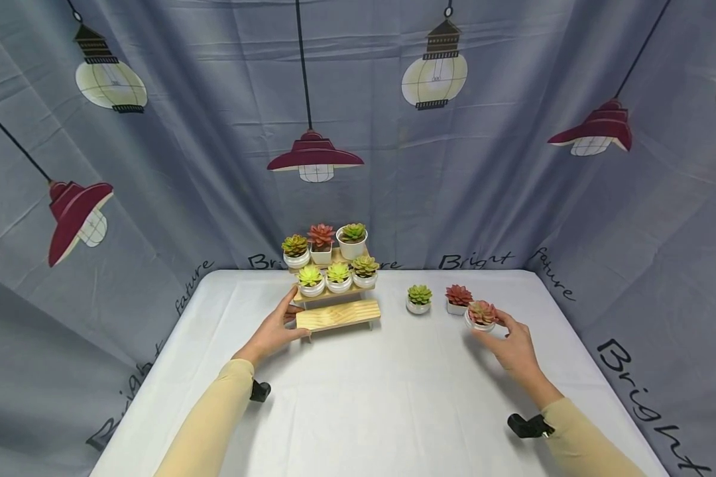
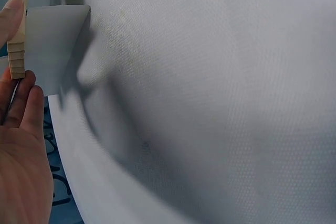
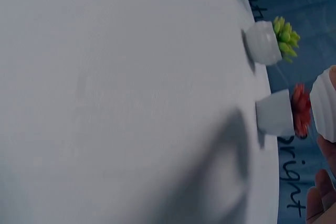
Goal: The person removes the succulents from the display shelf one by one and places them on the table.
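My left hand grips the left end of a tiered wooden plant stand at its lowest step. In the left wrist view the thumb lies on one side of the plank and the fingers on the other. Small potted succulents fill the two upper tiers, among them a red one at the back; the lowest step is bare. My right hand holds a pinkish-red succulent by its ribbed white pot, raised over the table.
A green succulent in a round white pot stands right of the stand. Beside it, a red succulent in a squarish white pot stands just behind the held one. The white-covered table backs onto a grey-blue curtain printed with lamps.
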`<state>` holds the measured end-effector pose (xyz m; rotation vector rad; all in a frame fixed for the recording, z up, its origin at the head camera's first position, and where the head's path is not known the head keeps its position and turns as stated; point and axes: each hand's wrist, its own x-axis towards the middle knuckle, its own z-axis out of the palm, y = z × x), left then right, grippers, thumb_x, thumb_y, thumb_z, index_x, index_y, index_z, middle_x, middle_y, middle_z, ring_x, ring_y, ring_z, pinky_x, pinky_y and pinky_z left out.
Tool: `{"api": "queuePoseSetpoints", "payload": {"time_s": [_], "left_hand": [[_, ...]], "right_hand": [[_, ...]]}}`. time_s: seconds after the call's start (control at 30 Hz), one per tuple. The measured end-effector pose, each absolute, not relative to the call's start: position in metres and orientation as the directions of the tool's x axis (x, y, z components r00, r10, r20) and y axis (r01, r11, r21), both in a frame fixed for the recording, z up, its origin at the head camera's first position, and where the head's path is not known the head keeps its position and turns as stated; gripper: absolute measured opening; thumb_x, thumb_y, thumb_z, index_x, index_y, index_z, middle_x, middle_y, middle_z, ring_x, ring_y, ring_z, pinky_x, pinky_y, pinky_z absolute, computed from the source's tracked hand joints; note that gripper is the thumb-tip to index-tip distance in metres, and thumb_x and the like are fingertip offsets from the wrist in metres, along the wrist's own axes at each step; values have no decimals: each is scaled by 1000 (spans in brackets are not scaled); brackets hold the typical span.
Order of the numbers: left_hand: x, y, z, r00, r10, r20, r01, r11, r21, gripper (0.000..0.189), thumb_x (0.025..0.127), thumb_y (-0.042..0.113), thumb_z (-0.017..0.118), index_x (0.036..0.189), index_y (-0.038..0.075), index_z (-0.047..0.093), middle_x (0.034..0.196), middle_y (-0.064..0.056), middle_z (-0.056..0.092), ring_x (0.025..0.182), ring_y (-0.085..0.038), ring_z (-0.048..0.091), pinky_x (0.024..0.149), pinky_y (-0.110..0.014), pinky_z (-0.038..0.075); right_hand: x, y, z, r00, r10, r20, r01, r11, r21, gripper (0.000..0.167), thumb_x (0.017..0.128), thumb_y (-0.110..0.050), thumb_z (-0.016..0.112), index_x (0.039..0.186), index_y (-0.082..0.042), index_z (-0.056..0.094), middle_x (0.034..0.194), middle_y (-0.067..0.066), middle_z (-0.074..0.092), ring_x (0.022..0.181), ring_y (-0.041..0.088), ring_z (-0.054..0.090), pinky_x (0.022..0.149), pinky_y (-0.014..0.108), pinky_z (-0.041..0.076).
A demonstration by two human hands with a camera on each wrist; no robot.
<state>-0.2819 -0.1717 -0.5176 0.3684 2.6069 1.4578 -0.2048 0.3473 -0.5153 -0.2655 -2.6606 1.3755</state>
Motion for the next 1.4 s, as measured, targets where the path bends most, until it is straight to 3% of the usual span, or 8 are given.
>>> {"api": "queuePoseSetpoints", "payload": {"time_s": [0.53, 0.8, 1.03, 1.4], "left_hand": [[-283, -170, -516, -964, 266, -13, 137, 538, 832, 115, 84, 22, 88, 166, 34, 7, 142, -17, 54, 132, -37, 51, 115, -49, 41], [-281, -169, -516, -965, 262, -16, 133, 544, 829, 116, 85, 22, 87, 166, 36, 4, 143, -17, 53, 132, -36, 51, 115, -50, 41], [-282, -170, -519, -967, 255, -21, 122, 532, 838, 115, 85, 24, 87, 165, 37, 6, 143, -15, 53, 133, -35, 51, 115, -50, 41], [-281, -170, -517, -963, 268, -13, 134, 523, 841, 114, 85, 22, 87, 165, 38, 8, 142, -15, 53, 133, -36, 50, 115, -49, 41]], "right_hand": [[-212, 390, -527, -958, 270, 102, 77, 579, -812, 91, 93, -44, 76, 155, 8, 33, 146, 37, 41, 137, 53, 34, 106, 68, 37], [-224, 394, -532, -959, 280, 37, 124, 533, -837, 95, 94, -44, 75, 158, 7, 27, 150, 37, 38, 142, 51, 32, 115, 64, 32], [-238, 396, -539, -954, 295, -53, 202, 501, -842, 103, 94, -53, 70, 162, 3, 17, 158, 35, 29, 146, 51, 25, 117, 65, 28], [-259, 400, -545, -932, 352, -83, 259, 488, -834, 95, 97, -43, 71, 162, 1, 18, 160, 31, 27, 148, 49, 25, 119, 64, 27]]}}
